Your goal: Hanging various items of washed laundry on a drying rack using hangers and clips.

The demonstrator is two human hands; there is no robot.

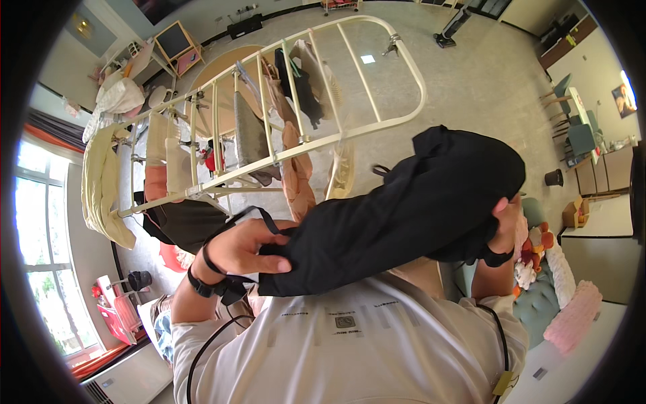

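A black cloth garment (373, 222) stretches across my front at chest height, gathered into a long folded bundle. My left hand (252, 247) grips its left end, thumb on top, and a thin black strap loops over that hand. At the upper right, my right hand (506, 224) holds the bundle's other end, with most of the fingers hidden behind the cloth. Just beyond the garment stands a cream metal drying rack (323, 144). Hanging from it are a grey cloth (250, 131), a peach cloth (295, 166) and a dark garment (305, 93).
A pale yellow quilted cloth (103, 182) drapes over the rack's left end. On my right is a teal tufted sofa (542, 298) with plush toys (535, 247) and a pink fluffy cushion (575, 315). A stick vacuum cleaner (451, 30) stands at the far side.
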